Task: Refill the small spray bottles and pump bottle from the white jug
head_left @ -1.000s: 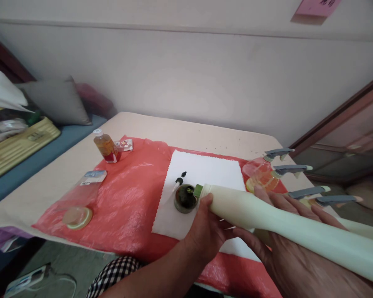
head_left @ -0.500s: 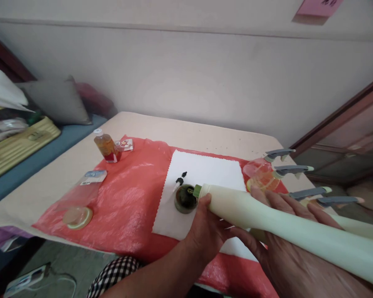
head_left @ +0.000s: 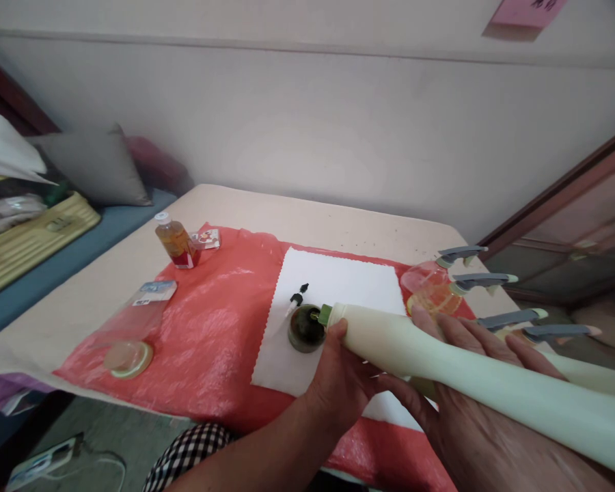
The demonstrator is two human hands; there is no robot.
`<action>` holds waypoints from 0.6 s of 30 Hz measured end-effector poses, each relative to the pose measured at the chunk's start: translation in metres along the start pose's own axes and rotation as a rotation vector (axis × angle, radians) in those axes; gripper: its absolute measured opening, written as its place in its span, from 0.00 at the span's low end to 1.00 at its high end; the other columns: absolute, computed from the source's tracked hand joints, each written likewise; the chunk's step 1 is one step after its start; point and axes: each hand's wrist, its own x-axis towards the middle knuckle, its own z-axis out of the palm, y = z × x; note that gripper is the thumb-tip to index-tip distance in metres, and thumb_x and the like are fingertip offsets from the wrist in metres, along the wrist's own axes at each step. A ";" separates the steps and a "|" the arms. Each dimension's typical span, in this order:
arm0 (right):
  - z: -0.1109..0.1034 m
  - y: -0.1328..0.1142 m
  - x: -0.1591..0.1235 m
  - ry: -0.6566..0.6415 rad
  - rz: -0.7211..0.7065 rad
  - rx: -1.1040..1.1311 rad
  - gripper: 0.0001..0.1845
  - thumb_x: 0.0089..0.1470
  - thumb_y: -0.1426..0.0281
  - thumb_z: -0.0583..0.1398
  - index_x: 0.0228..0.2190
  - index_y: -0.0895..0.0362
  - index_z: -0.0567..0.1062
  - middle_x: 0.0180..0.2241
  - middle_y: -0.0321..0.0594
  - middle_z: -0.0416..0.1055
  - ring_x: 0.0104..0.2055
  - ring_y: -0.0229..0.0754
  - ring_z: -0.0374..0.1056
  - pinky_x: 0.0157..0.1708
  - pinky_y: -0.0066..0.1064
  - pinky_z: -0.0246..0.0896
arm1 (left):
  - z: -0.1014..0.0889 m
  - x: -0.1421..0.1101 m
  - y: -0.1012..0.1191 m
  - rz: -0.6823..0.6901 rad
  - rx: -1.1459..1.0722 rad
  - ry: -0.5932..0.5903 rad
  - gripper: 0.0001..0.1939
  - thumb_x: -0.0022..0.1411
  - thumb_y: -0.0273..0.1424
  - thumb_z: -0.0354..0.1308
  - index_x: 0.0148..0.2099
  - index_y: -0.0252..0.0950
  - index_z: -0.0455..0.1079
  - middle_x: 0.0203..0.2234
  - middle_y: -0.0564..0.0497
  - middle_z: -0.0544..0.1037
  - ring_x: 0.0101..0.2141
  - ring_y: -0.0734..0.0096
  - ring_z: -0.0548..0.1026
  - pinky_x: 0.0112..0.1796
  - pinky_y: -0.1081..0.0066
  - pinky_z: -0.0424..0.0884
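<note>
A long pale green plastic bottle lies tilted in both my hands, its dark green spout pointing left. My left hand is closed round the neck end, thumb near the spout. My right hand grips the body from beneath and behind, its fingers showing along the far side. Just at the mouth of a small round glass jar sits the spout tip; dark greenish contents show inside the jar. Behind the jar, a small black-and-white dropper-like piece rests on the white scallop-edged cloth.
Several spray bottles with grey trigger heads stand at right, partly behind my right hand. On the red plastic sheet are an amber liquid bottle, a clear packet and a round lidded container. A pillow lies left.
</note>
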 end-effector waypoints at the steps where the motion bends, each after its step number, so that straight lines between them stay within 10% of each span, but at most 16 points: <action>1: -0.001 0.000 0.000 -0.016 -0.002 -0.028 0.28 0.63 0.62 0.51 0.62 0.55 0.66 0.57 0.55 0.70 0.65 0.66 0.59 0.60 0.65 0.55 | 0.000 0.000 0.000 -0.003 0.001 -0.003 0.31 0.61 0.51 0.54 0.54 0.32 0.74 0.44 0.43 0.79 0.39 0.61 0.75 0.30 0.71 0.67; 18: -0.003 0.001 0.003 -0.026 -0.063 -0.070 0.25 0.63 0.63 0.49 0.54 0.59 0.74 0.58 0.58 0.68 0.63 0.69 0.61 0.59 0.67 0.57 | 0.000 0.000 0.000 0.004 0.001 -0.005 0.32 0.60 0.51 0.55 0.55 0.31 0.73 0.44 0.42 0.79 0.40 0.59 0.75 0.35 0.68 0.68</action>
